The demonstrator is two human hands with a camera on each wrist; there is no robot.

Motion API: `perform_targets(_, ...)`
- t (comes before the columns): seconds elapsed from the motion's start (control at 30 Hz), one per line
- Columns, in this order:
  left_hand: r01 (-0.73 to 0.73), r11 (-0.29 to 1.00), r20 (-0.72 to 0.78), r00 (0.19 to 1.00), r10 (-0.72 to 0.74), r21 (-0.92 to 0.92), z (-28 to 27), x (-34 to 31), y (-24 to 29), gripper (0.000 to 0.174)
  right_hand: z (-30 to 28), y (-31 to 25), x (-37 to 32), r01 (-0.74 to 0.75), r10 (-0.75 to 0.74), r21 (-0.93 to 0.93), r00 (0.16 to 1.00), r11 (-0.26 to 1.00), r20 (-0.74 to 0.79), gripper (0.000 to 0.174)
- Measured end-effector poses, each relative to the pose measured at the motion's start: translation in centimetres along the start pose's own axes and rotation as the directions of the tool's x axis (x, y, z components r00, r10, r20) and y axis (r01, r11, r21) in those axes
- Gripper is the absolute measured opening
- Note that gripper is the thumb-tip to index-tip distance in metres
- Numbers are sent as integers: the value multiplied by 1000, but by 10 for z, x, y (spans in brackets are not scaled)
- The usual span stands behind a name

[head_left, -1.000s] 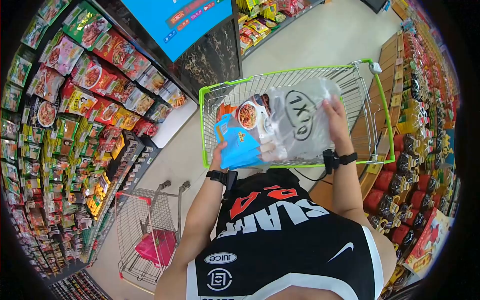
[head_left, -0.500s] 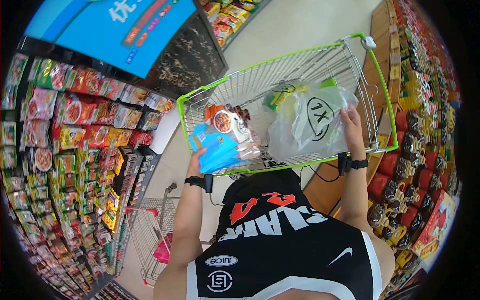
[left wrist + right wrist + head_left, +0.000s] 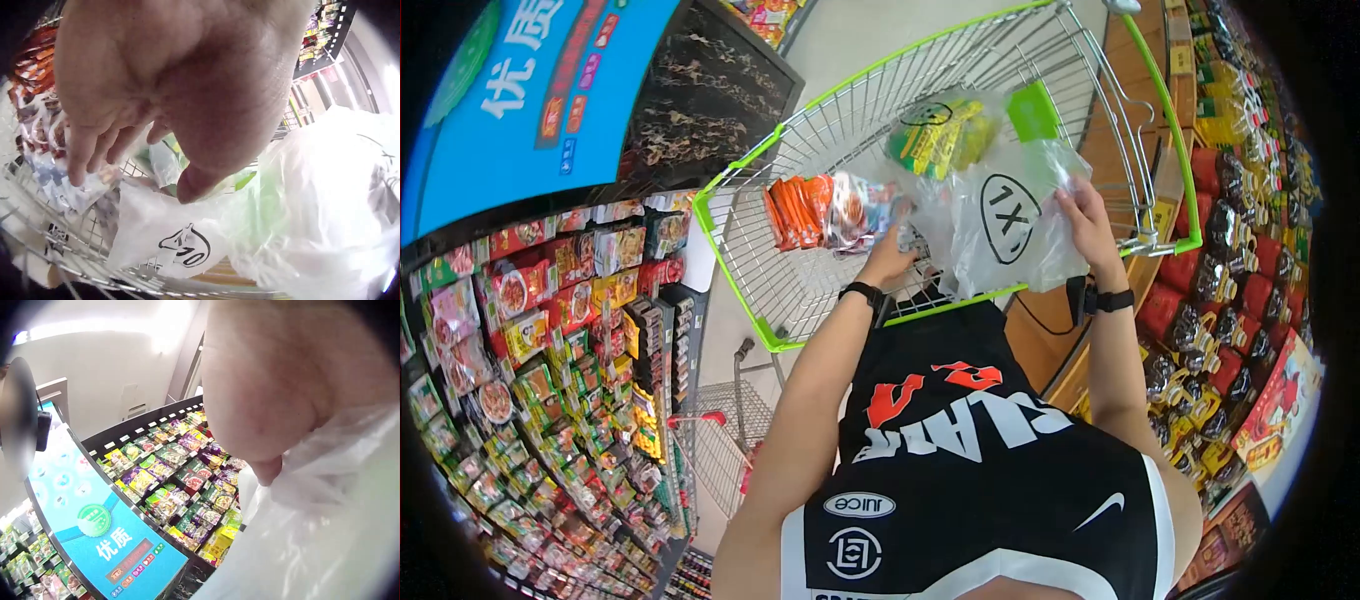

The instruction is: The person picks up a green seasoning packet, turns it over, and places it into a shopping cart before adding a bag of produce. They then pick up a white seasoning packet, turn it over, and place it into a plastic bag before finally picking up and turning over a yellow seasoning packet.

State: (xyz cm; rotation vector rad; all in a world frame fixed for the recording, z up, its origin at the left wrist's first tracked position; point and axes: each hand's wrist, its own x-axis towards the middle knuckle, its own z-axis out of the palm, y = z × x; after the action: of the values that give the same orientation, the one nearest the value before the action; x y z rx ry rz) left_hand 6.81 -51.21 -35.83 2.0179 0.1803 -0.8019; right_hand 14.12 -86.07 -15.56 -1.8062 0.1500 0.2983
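Observation:
In the head view my right hand pinches the upper right edge of a translucent plastic bag with black lettering. The right wrist view shows that hand against the white plastic. My left hand is low in the cart, between the bag and a row of orange and white food packets. Seen from the left wrist, its fingers hang relaxed above the packets and the bag, gripping nothing. Behind the bag lies a green and yellow package under clear plastic.
A green-rimmed wire cart surrounds these items. Shelves of packets stand at left, below a blue screen. Bottles line the right side. Another cart stands at lower left.
My left hand has let go of the blue part of the packets and moved right towards the bag. The packets now show their orange ends. My right hand still grips the bag; the view has turned.

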Motion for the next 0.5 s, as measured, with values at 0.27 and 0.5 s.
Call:
perform_targets(0.27, 53, 999, 31, 998, -53, 3, -37, -1, -70, 46, -15, 12, 23, 102, -85, 51, 960, 993, -267, 25)
perform_targets(0.5, 372, 906, 19, 926, -376, -204, -65, -43, -115, 33, 0, -12, 69, 125, 69, 423, 908, 897, -413, 57)
